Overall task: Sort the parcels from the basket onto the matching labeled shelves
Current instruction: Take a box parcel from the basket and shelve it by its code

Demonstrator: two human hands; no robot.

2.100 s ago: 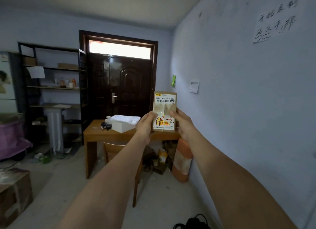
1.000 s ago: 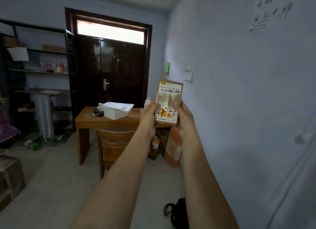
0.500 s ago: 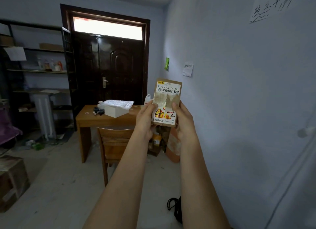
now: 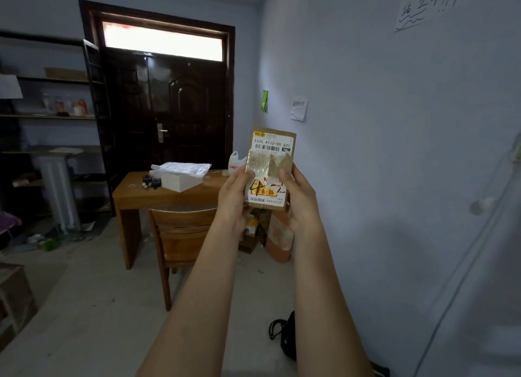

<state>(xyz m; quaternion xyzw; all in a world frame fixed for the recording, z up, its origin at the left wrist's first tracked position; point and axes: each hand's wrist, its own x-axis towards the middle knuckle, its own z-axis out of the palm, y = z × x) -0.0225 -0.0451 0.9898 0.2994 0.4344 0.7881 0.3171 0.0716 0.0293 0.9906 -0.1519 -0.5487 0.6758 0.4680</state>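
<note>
Parcel (image 4: 271, 162) stands upright between both hands, left hand (image 4: 232, 197) and right hand (image 4: 300, 197) pinching its lower edges; it looks light, stiff cardboard; side edges suit gripping.

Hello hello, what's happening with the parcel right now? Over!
Left hand and right hand both grip the flat brown cardboard parcel, upright, white label facing the camera. Not shelved yet. Wooden desk and wooden chair ahead.

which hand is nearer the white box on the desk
Left. The left hand grips the parcel on the side toward the white box; the right hand grips the far side.
</note>
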